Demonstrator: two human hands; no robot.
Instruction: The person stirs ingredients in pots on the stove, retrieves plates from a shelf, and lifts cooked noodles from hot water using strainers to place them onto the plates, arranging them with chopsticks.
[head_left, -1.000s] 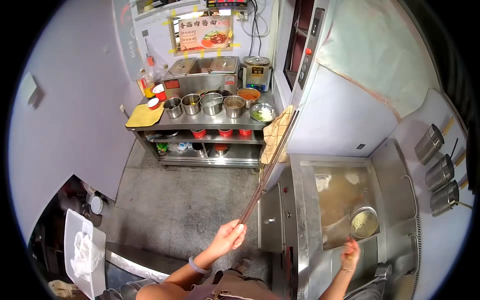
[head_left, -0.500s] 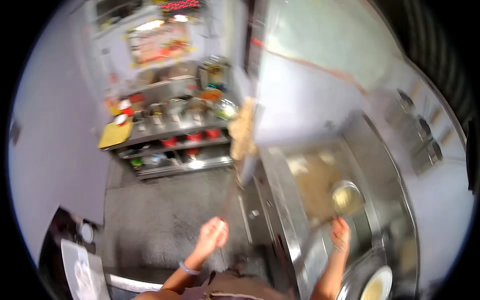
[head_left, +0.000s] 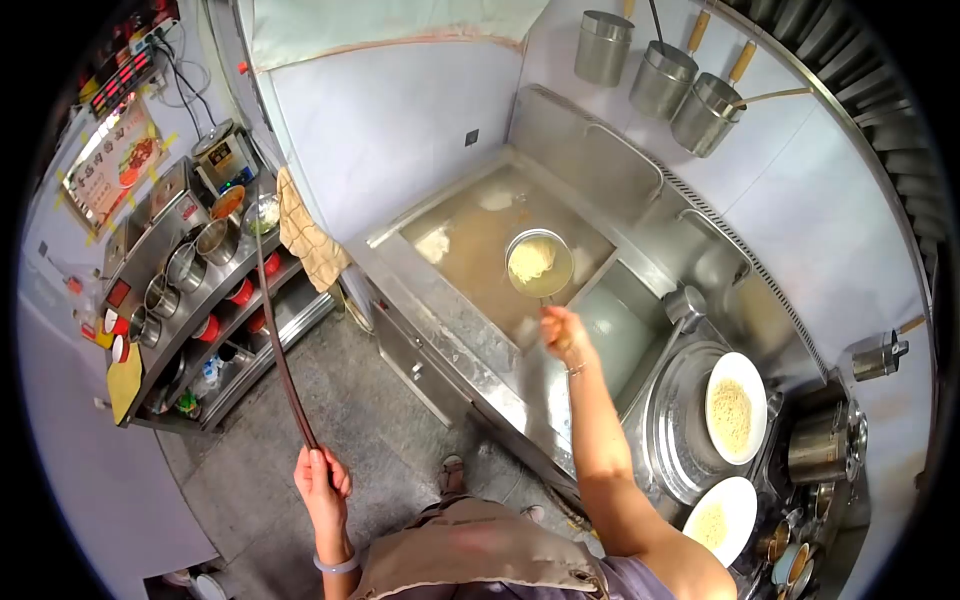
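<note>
Long brown chopsticks [head_left: 277,345] point up and away from my left hand [head_left: 323,483], whose fingers are wrapped round their lower end. My right hand [head_left: 565,337] is closed on the handle of a round strainer [head_left: 538,263] with pale noodles [head_left: 531,259] in it. The strainer is over the cloudy liquid of a steel cooking tank [head_left: 470,250]; how deep it sits I cannot tell. The chopstick tips are well away from the strainer, towards the side counter.
A second basin [head_left: 610,325] adjoins the tank. Two white bowls [head_left: 735,408] with pale contents are at the right, one beside a round steel lid [head_left: 680,420]. Steel pots [head_left: 217,241] line the left counter. Cylindrical ladles [head_left: 664,80] hang on the wall.
The view has swung right, bringing the bowls and lid into sight. Both hands still hold the chopsticks and strainer; the noodles are still in the strainer.
</note>
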